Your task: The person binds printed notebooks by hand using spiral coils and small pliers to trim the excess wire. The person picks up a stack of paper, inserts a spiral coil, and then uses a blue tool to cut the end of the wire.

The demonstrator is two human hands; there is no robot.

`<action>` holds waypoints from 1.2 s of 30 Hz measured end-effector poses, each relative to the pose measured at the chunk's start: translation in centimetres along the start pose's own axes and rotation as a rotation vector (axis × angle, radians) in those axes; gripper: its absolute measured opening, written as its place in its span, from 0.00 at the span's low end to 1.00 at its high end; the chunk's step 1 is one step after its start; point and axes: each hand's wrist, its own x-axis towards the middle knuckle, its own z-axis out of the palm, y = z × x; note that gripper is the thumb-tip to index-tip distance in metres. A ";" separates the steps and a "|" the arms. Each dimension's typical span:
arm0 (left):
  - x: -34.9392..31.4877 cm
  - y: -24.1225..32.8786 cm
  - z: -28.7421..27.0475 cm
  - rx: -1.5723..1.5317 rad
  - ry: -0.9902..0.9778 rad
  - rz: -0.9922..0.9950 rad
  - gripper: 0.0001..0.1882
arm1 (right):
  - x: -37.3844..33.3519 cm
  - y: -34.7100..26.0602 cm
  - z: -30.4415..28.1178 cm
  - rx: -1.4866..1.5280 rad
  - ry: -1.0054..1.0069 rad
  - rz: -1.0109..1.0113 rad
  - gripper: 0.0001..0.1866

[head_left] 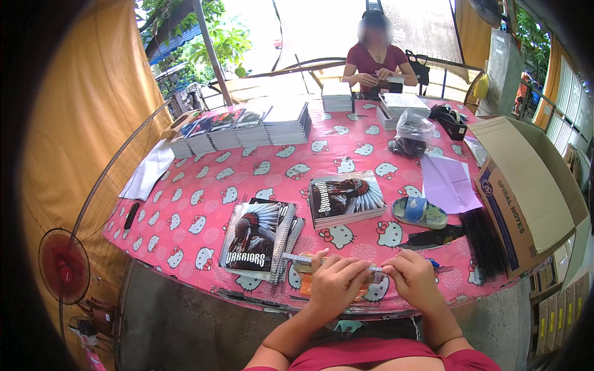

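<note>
Close to the table's near edge, my left hand (337,279) is wrapped over a thin notebook (299,259) seen nearly edge-on. My right hand (411,278) pinches the right end of the same edge; what lies between those fingertips is too small to make out. Some orange shows beneath my left hand. Left of my hands is an uneven stack of spiral notebooks (257,238) with a dark cover of a figure in a feathered headdress. A second such stack (346,196) sits ahead of my hands.
A blue slipper (419,213), a lilac sheet (447,185) and a pile of black spiral coils (486,247) lie to the right, beside an open cardboard box (526,191). Book stacks (288,123) line the far left. Across the table a person (377,59) handles a dark item.
</note>
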 end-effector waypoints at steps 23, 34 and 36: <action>-0.7 0.0 0.3 -0.061 0.046 -0.045 0.13 | 4.4 15.0 -2.2 -0.393 0.010 0.281 0.19; -0.4 -0.8 0.6 -0.045 0.106 -0.027 0.16 | 4.1 17.9 -0.7 0.327 -0.114 0.301 0.34; -0.2 -0.9 1.0 -0.061 0.096 -0.006 0.17 | 0.9 18.3 0.3 0.863 -0.136 0.317 0.30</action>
